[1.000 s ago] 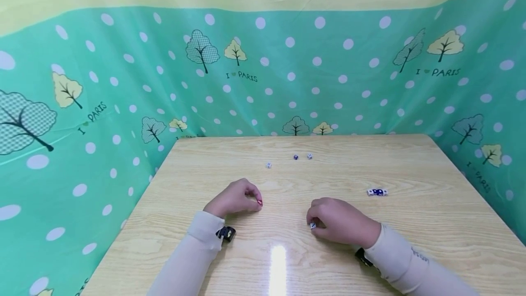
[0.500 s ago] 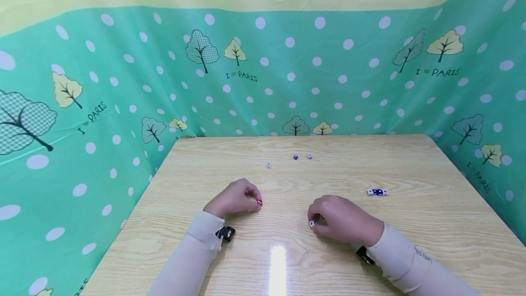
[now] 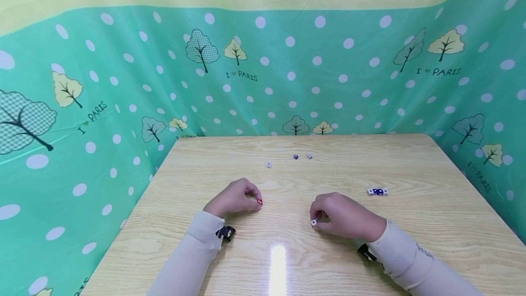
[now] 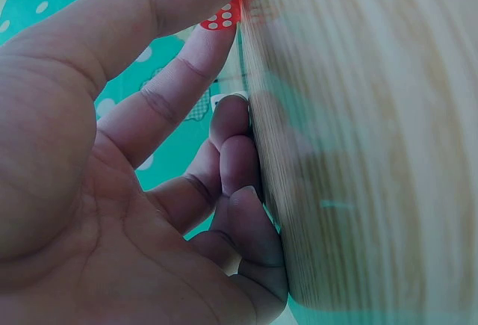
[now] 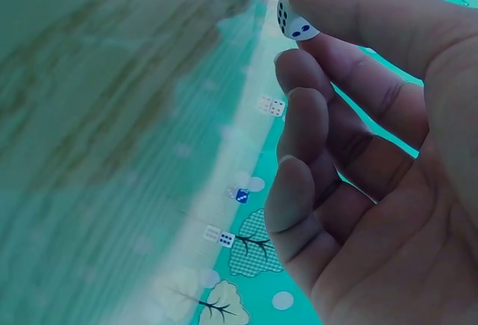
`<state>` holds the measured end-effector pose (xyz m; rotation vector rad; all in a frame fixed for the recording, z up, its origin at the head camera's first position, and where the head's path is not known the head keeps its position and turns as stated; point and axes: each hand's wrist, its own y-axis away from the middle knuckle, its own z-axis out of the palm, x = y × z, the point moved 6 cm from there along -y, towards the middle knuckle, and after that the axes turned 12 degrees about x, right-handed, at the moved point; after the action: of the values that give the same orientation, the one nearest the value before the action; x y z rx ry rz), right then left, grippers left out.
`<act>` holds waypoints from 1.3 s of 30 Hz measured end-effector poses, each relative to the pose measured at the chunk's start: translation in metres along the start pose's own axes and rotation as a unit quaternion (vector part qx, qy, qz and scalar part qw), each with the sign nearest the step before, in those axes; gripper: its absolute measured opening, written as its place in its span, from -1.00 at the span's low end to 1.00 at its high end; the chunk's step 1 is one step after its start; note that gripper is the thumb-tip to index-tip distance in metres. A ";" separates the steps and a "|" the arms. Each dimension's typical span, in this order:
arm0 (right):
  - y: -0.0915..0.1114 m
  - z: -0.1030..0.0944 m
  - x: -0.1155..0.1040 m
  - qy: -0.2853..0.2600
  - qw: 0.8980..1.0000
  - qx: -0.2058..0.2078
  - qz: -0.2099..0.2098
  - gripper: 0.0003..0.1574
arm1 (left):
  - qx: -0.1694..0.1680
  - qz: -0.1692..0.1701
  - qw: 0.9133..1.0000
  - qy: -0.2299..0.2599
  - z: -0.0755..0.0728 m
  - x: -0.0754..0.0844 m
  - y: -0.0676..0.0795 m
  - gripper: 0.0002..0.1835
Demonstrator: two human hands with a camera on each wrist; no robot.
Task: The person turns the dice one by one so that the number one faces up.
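My left hand (image 3: 236,197) rests on the wooden table, pinching a red die (image 3: 260,203) between thumb and index finger. White pips show on that die (image 4: 222,17) in the left wrist view, and the other fingers lie curled against the tabletop. Right of centre, my right hand (image 3: 347,216) pinches a white die (image 3: 314,223) between thumb and index finger. A single-pip face points toward me in the head view. Several dark pips show on this white die (image 5: 295,22) in the right wrist view, where the remaining fingers are loosely bent. Whether it touches the table is unclear.
A short row of white and blue dice (image 3: 377,192) sits at the right. Farther back lie a white die (image 3: 269,165), a dark blue die (image 3: 296,156) and another white die (image 3: 310,156). A green dotted curtain (image 3: 246,90) hangs around the table (image 3: 197,163).
My right hand has shifted slightly right and away from me. The white die in its fingers has turned, showing a different face. The left hand and red die stay still.
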<state>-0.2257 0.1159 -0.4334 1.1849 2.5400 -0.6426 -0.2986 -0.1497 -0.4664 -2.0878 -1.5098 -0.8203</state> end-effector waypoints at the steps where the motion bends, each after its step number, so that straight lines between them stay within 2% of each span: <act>1: 0.000 0.000 0.001 -0.004 1.000 -0.001 0.002 -0.82 | 0.000 0.000 1.000 0.000 0.000 0.000 0.000 -0.86; 7: 0.000 0.004 0.006 -0.017 1.000 -0.010 0.016 -0.80 | -0.001 -0.001 1.000 0.001 0.000 0.001 0.000 -0.87; 14: 0.000 0.006 0.007 -0.032 0.999 -0.011 0.013 -0.81 | 0.000 -0.001 1.000 0.002 0.000 0.001 0.001 -0.86; 21: 0.001 0.005 0.009 -0.020 1.000 -0.003 0.005 -0.75 | 0.001 0.001 1.000 0.000 -0.001 0.001 0.000 -0.86; 39: 0.002 0.004 0.009 -0.009 1.000 -0.004 0.010 -0.77 | 0.001 -0.001 1.000 0.003 0.000 0.000 0.000 -0.87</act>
<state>-0.2298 0.1207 -0.4413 1.1953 2.5112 -0.6342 -0.2988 -0.1498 -0.4667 -2.0809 -1.5085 -0.8260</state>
